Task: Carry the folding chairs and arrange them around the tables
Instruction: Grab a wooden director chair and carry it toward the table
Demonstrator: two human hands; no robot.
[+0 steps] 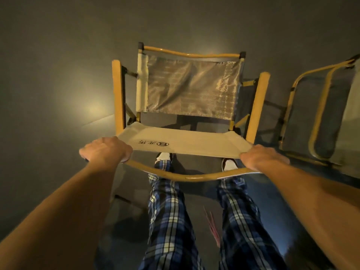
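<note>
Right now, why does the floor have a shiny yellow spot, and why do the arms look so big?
Head view: the floor glows where a lamp's glare lands left of the open chair, and the light is dim and yellowish. The wide lens stretches things near the edges, so the arms swell; the left hand and right hand look normal.

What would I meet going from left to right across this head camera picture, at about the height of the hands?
Left hand → pale fabric panel with the printed logo → right hand → second folding chair at the right edge. Both hands grip the yellow frame of the chair in the middle.
</note>
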